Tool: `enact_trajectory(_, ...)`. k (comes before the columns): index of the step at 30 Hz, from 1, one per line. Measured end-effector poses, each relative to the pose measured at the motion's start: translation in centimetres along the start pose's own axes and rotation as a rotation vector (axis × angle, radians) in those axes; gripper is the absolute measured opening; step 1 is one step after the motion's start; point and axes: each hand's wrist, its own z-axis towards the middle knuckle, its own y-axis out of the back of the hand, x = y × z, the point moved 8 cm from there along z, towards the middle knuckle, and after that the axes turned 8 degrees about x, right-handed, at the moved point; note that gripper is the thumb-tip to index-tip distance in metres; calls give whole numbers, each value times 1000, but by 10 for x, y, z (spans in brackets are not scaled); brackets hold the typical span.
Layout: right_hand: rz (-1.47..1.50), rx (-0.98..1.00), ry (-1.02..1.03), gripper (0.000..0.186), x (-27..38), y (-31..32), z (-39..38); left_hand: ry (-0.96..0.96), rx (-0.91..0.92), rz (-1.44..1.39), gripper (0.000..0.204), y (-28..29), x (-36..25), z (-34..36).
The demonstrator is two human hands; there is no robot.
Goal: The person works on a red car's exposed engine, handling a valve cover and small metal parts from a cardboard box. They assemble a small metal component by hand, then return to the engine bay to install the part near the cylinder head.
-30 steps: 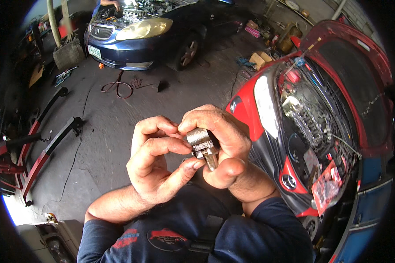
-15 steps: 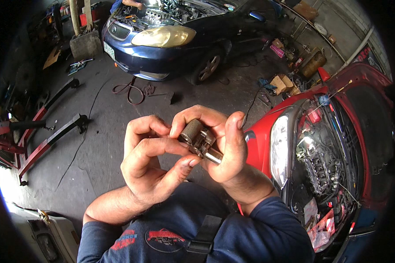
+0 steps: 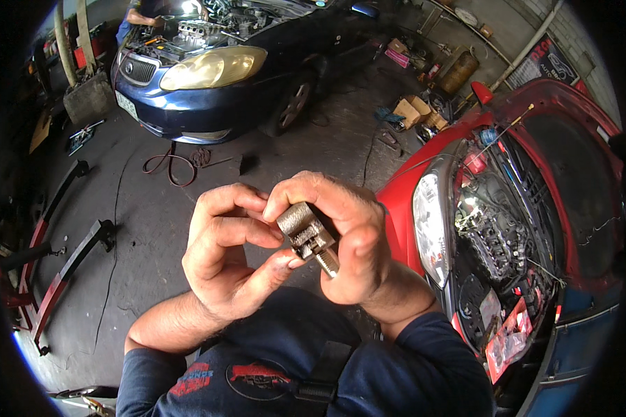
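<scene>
And there it is, the metal part (image 3: pixel 300 228), its far side lost behind your right fingers and its dark recess too shadowed to read! Your right index finger hides part of the upper rim too. Compared with half a second ago, the threaded stud (image 3: pixel 327 263) swings to point more downward, below your right index finger, and your right thumb, upright then, is folded in. Your right hand (image 3: pixel 355 240) curls around the part; your left hand (image 3: pixel 219 260) pinches its left edge between thumb and fingers, both forearms angling inward.
</scene>
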Motion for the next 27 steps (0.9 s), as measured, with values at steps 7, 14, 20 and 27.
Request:
enact_trajectory(7, -170, -44, 262, 95, 22, -3, 9, -108, 60, 27, 24, 11, 5, 7)
enact_trajectory(14, -242, -64, 356, 92, 25, -6, 10, -90, 105, 33, 18, 16, 8, 6)
enact_trajectory(20, -283, -61, 462, 92, 24, -9, 13, -131, 123, 41, 16, 19, 8, 7)
enact_trajectory(27, -136, -38, 237, 95, 3, -8, 23, -142, 95, 39, 19, 21, 12, 12)
